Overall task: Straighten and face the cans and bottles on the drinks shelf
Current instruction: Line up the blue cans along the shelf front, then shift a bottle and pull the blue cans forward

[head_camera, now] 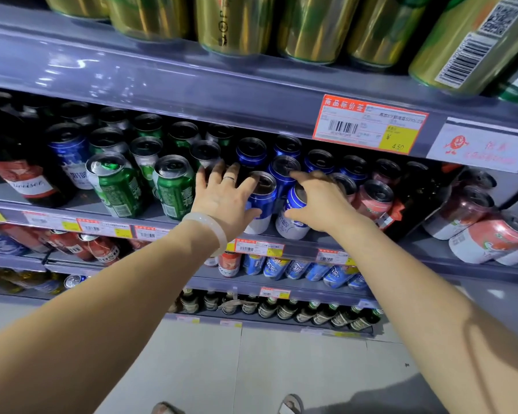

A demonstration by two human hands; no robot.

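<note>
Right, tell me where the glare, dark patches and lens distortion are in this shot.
Head view: glare streaks the grey shelf edge and the gold cans above; the rear cans on the middle shelf sit in shadow, labels unreadable; wide-angle bending tilts the red cans at right; left hand and right hand are evenly lit and sharp.

You can read "商品标价签" and "¥ 4.50" on the orange price tag [370,124] clipped to the upper shelf edge [192,88]; the rest's too blurry.
</note>
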